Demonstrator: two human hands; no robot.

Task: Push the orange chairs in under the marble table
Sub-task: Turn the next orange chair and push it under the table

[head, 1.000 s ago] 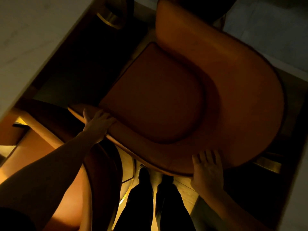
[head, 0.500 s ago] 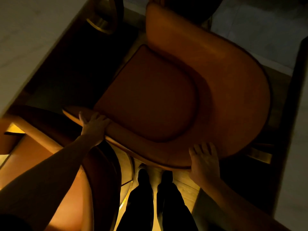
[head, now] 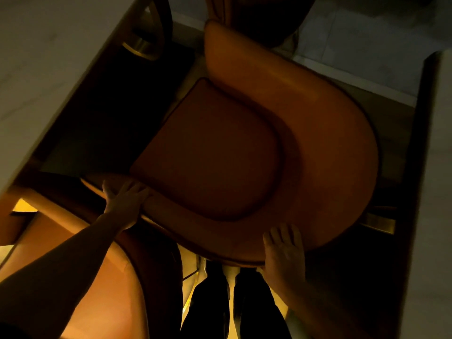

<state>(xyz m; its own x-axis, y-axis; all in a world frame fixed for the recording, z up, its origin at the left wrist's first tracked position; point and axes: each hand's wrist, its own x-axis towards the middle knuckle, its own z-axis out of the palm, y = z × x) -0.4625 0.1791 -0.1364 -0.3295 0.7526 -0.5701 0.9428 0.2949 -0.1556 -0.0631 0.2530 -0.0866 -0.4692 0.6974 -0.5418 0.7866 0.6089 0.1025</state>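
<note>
Left grip: your left hand (head: 126,200) curls over the armrest end of the orange chair (head: 318,133).
Right grip: your right hand (head: 283,250) lies spread flat on its curved back.
Counter: marble counter (head: 41,69) upper left, chair beside its edge.
Second chair (head: 97,277): lower left, partly under it.

Both your forearms are bare right up to where they leave the frame; no cuffs, watch or rings show on either. Your left hand (head: 127,200) has its thumb standing apart from the fingers, and your right hand (head: 283,250) shows all its fingers side by side. Below your right hand, you wear dark trousers (head: 259,307), black in this dim light. Between the legs, pale shoes (head: 228,274) show, their detail lost in shadow.
</note>
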